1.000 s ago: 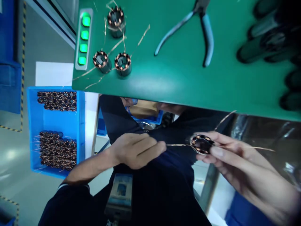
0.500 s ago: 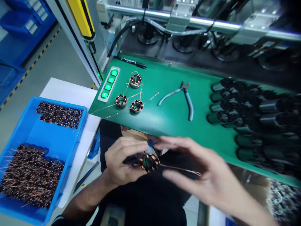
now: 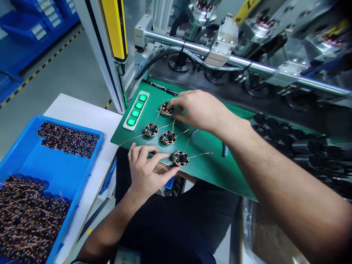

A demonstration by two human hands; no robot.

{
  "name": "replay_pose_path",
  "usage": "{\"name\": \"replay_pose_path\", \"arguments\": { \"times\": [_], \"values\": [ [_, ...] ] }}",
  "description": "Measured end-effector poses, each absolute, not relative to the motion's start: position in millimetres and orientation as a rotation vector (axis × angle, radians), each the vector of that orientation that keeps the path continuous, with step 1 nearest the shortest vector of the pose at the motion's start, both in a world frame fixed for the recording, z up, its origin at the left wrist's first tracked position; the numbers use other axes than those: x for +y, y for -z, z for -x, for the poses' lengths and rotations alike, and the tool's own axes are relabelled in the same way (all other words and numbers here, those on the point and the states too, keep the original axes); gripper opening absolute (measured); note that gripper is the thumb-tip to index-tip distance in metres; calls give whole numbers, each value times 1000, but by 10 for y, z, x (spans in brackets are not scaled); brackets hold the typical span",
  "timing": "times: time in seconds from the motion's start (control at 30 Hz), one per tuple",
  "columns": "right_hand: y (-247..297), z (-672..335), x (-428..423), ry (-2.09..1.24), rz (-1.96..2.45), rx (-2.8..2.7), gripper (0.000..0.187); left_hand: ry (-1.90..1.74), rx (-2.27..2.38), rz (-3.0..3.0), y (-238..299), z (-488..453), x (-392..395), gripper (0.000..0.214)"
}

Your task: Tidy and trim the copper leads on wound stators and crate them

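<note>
A copper-wound motor stator [image 3: 181,158] is at the front edge of the green work surface, with wire ends sticking out. My left hand [image 3: 145,167] pinches it from the left between thumb and fingers. Farther back, my right hand [image 3: 196,110] has its fingertips closed on another stator [image 3: 166,109], covering its right side. Two more wound stators stand between the hands, one at the left [image 3: 151,129] and one in the middle [image 3: 168,137]. Under my right forearm, the cutting pliers [image 3: 224,149] are mostly hidden.
Left of the stators is a panel of green lit buttons [image 3: 136,111]; a black marker [image 3: 162,88] lies behind. A blue bin [image 3: 66,172] of wound stators stands on a white table [image 3: 64,106]. Dark cylindrical parts [image 3: 297,146] crowd the right. A machine rail [image 3: 247,63] crosses the back.
My left hand has brought its stator from over my lap to the surface's front edge. My right hand has left the wire and reached the rear stator. The view has shifted.
</note>
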State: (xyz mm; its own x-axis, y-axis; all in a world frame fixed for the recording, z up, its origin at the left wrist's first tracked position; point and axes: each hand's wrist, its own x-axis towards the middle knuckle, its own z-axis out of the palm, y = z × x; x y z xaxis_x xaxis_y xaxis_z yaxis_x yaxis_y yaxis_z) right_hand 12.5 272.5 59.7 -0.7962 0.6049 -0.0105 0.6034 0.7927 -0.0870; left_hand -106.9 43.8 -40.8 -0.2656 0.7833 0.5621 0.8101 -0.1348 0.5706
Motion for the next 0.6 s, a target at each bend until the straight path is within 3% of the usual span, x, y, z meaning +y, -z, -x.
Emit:
{"name": "replay_pose_path", "arguments": {
  "times": [0.23, 0.4, 0.53, 0.6],
  "values": [
    [-979, -369, 2609, -70, 1126, -2849, 17, 1374, -2123, 1760, 338, 934, 556, 30],
    [-1423, -1003, 1905, -231, 1023, -2511, 8, 1250, -2151, 1762, 339, 930, 639, 47],
    [-1332, -1455, 1140, -455, 982, -2465, 7, 1228, -2085, 1870, 556, 975, 357, 54],
    [-1230, -1631, 860, -462, 941, -2556, 7, 1299, -1985, 1905, 658, 942, 81, 45]
  ]
}}
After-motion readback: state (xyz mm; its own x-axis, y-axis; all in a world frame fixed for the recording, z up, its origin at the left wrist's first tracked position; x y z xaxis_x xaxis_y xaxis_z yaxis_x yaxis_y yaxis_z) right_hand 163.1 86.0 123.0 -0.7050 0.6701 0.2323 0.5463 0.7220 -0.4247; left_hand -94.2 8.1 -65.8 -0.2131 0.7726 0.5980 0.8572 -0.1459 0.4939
